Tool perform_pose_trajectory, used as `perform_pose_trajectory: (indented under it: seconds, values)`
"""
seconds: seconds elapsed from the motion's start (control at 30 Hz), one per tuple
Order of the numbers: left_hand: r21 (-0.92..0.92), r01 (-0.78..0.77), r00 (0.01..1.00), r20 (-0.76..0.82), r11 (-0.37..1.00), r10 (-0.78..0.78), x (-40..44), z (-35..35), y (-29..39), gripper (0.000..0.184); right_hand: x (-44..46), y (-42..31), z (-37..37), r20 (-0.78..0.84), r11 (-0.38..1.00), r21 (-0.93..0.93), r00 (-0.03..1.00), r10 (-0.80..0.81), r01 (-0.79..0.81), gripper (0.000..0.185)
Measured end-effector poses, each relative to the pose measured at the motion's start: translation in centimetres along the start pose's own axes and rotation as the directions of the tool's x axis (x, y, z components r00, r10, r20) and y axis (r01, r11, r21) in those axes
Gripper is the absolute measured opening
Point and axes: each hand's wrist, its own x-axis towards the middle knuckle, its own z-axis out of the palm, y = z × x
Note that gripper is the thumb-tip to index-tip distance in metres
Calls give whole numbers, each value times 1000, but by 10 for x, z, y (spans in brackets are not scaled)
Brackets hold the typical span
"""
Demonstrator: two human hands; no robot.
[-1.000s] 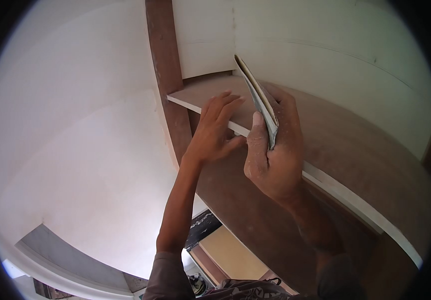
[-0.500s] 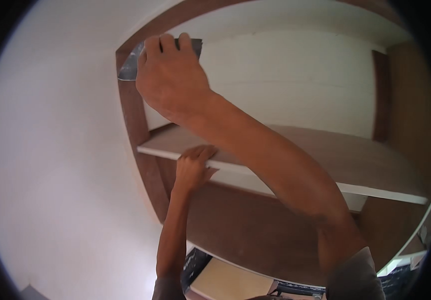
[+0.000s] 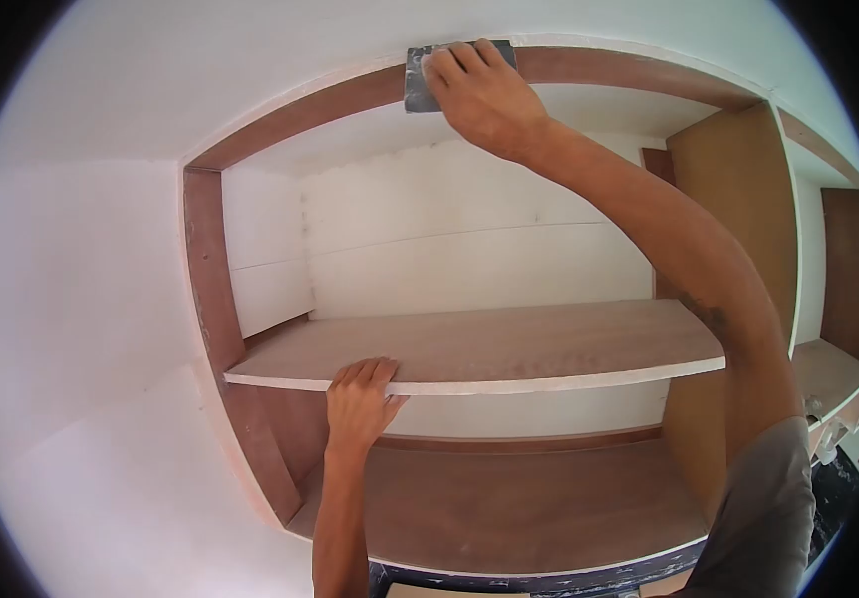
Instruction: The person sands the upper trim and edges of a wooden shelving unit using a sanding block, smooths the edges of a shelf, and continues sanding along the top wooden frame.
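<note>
My right hand is up at the top of a wall cabinet, its fingers pressing a dark grey sheet of sandpaper against the brown top rail. White dust marks the sheet, which reaches out past both sides of the fingers. Lower down, my left hand grips the white front edge of the middle shelf, with the fingers over the top and the thumb below it.
A brown upright borders the cabinet on the left, beside a white wall. The bottom board lies under the middle shelf. A tan side panel closes the right side, with another shelved compartment beyond.
My right hand has moved with the sandpaper from the upper left corner rightward along the top rail. The view has shifted, while my left hand still holds the shelf edge.
</note>
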Motion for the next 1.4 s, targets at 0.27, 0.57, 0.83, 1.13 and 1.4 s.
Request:
perform_pose_trajectory:
  seconds: [0.27,0.57,0.83,1.13,1.4]
  values:
    - [-46,37,999,2,998,-37,-3,3,-2,41,35,-35,-3,215,985,72,966,141,-160,36]
    - [-2,0,1000,-19,1000,0,0,8,-6,40,-7,22,-8,175,995,84,984,30,-46,21]
    - [-31,-25,1000,-11,999,25,0,4,-5,41,-13,37,-15,304,991,20,945,119,-131,49]
    - [-11,-29,999,-20,1000,29,-2,6,-7,43,49,-1,-31,443,951,279,897,-6,-132,55]
    - [-27,-3,1000,13,1000,4,1,0,-2,41,31,41,-18,230,853,476,906,-355,214,67]
